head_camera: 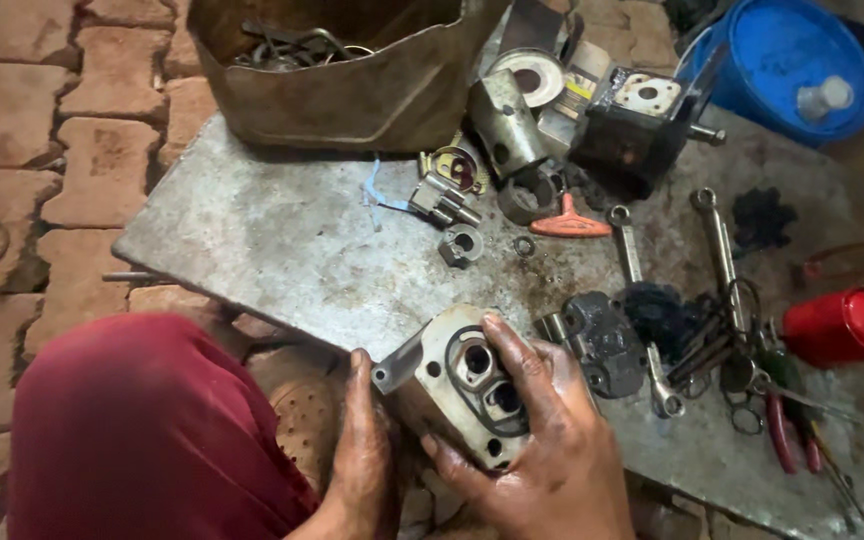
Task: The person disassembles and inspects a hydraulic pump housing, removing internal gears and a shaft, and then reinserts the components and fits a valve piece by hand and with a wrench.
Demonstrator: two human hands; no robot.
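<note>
Both hands around the grey pump housing (457, 395), left hand (362, 450) beneath, right hand (542, 440) gripping its face

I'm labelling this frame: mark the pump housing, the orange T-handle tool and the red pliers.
pump housing (449, 385): head view, on its flat front face.
orange T-handle tool (569, 225): head view, on its crossbar.
red pliers (782, 432): head view, on a red handle.
</note>
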